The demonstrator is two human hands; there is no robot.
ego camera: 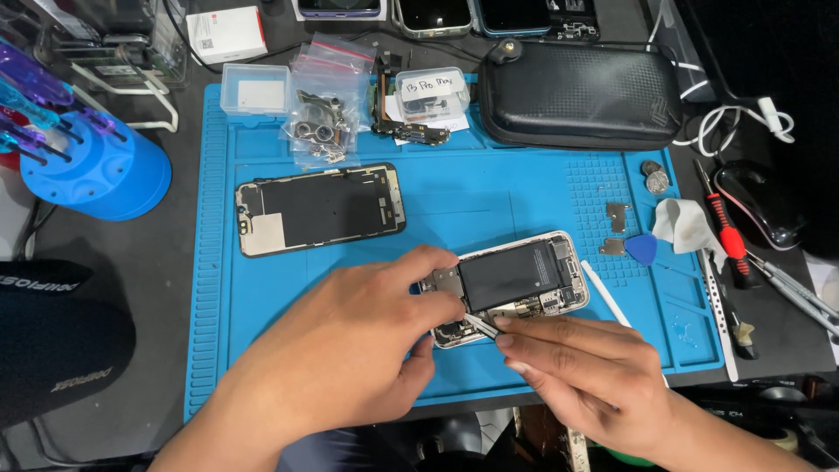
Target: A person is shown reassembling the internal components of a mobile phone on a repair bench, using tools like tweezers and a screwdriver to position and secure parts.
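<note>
Blue mat [489, 197]: silicone work mat covering the dark counter [157, 262].
Opened phone [511, 284]: lies on the mat's near right part, back shell up, black battery exposed.
Left hand [350, 350]: fingers curled on the phone's near-left corner, steadying it.
Right hand [585, 367]: fingers pinched together on thin metal tweezers [481, 325], tip touching the phone's lower edge.
Detached screen [319, 208]: face down, upper left on the mat.
Black pouch [581, 94]: at the mat's far edge.
</note>
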